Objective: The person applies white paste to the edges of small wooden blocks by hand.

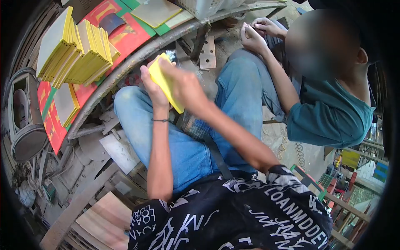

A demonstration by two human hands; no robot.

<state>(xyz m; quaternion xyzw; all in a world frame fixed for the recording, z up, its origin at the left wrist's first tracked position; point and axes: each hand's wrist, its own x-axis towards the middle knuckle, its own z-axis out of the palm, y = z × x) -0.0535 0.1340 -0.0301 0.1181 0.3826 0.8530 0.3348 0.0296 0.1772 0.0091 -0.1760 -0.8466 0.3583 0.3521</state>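
Observation:
Both of my hands hold a thin yellow stack of sheets [163, 79] above my knees, which are in blue jeans. My left hand [151, 85], with a thin dark band on its wrist, grips the stack's left side with the thumb along the edge. My right hand [186, 86] lies over the stack's right face and hides part of it. Fanned piles of similar yellow-edged booklets [77, 52] lie on the curved worktable [137, 56] to the upper left, beyond my hands.
Red and green printed sheets [125, 33] cover the worktable, with a white basket [204, 6] at its far end. Another person in a teal shirt [329, 112] sits at right, hands [256, 31] together. A round grey machine [25, 121] stands left; wooden boards [104, 216] lie below.

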